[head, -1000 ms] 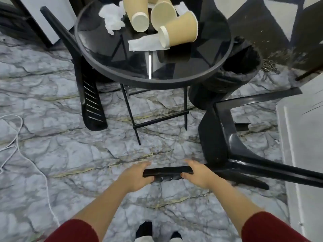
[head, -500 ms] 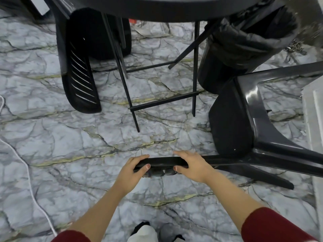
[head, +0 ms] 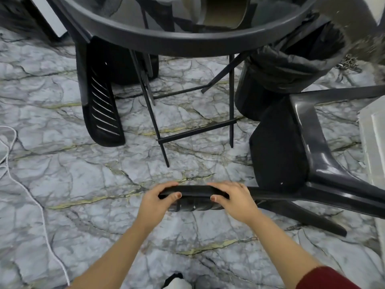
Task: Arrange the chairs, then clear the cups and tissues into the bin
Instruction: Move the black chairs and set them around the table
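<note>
A black plastic chair lies tipped on its side on the marble floor at the right. Its backrest top rail points toward me. My left hand and my right hand both grip that rail, fingers curled over it and thumbs on the near side. A second black chair lies tipped at the left, leaning under the round black table. A brown paper cup shows through the glass tabletop. A bin with a black liner stands beyond the right-hand chair.
The table's thin black legs and crossbar stand between the two chairs. A white cord trails across the floor at the left. A pale cabinet edge borders the right side. My feet show at the bottom edge.
My view has dropped closer to the floor, so the tabletop with cups and tissues has slid mostly out of sight. Both hands have stayed on the chair's backrest rail.
</note>
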`<action>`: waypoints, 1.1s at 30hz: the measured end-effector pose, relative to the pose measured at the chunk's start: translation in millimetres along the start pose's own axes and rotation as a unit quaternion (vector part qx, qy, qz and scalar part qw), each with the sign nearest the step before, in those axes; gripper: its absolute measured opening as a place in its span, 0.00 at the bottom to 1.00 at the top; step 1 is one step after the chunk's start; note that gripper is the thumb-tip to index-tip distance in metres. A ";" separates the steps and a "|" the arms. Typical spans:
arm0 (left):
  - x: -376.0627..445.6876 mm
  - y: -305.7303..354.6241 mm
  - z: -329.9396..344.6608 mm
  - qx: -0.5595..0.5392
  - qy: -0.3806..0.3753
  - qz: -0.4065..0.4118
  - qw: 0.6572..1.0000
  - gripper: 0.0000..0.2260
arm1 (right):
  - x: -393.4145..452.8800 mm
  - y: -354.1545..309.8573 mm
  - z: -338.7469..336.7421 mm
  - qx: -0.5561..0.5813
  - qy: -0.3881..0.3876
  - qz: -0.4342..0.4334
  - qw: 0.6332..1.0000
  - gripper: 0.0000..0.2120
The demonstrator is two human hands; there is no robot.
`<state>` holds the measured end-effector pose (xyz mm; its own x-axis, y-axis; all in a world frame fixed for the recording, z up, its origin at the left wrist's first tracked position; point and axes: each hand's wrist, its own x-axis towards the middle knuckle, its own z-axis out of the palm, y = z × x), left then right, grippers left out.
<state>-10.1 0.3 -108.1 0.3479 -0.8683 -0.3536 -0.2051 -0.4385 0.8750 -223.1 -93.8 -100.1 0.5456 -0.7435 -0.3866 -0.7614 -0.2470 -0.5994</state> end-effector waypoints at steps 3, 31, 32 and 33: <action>-2.4 52.0 -25.3 0.018 0.028 0.030 0.999 0.12 | -9.3 -29.8 -32.7 0.039 0.029 -0.010 0.999 0.18; -154.4 367.9 -47.6 0.263 0.001 0.266 0.927 0.16 | -196.6 -163.0 -207.1 0.286 0.170 -0.042 0.942 0.16; -158.2 369.8 -44.6 0.265 -0.006 0.271 0.925 0.18 | -201.0 -161.7 -208.6 0.286 0.175 -0.041 0.941 0.16; -162.1 371.3 -42.0 0.263 -0.017 0.276 0.924 0.19 | -206.5 -159.4 -209.9 0.286 0.181 -0.039 0.940 0.16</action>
<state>-104.2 -12.0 288.0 0.0295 -0.9963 0.0804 -0.7625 0.0296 0.6463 -287.9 -31.4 222.4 0.3576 -0.9255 -0.1247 -0.3555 -0.0114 -0.9346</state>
